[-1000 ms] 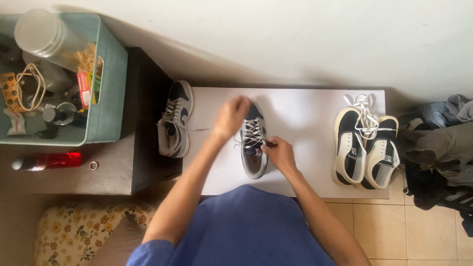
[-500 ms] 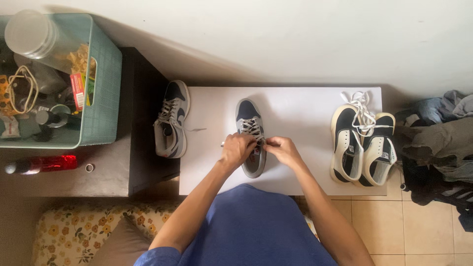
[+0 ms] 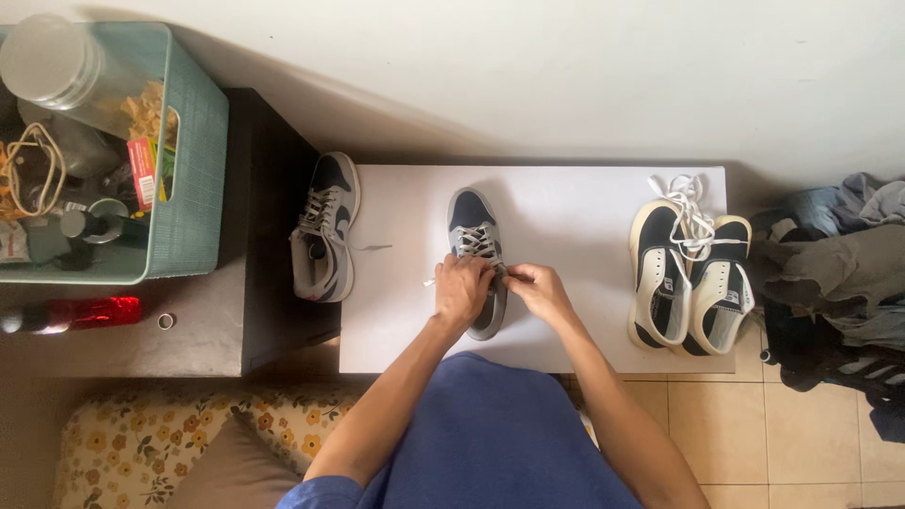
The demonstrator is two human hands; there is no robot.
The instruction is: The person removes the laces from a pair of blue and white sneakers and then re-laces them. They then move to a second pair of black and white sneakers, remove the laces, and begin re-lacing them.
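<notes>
A grey and navy sneaker (image 3: 474, 226) lies toe-away in the middle of a white table (image 3: 566, 217). My left hand (image 3: 462, 290) covers its rear half, fingers closed on the white laces. My right hand (image 3: 534, 286) sits just right of the shoe, pinching a lace end close to the left hand. The heel of the shoe is hidden under my hands. Its matching sneaker (image 3: 325, 229) lies on its side at the table's left edge, partly over a dark side table (image 3: 236, 311).
A navy and cream pair of shoes (image 3: 686, 269) with loose white laces rests at the table's right end. A teal basket (image 3: 184, 151) of bottles and clutter and a red bottle (image 3: 80, 313) occupy the dark side table. Crumpled clothes (image 3: 834, 273) lie on the tiled floor at right.
My left hand has come back from the toe end of the sneaker to its rear, beside my right hand. Both hands now meet over the laces.
</notes>
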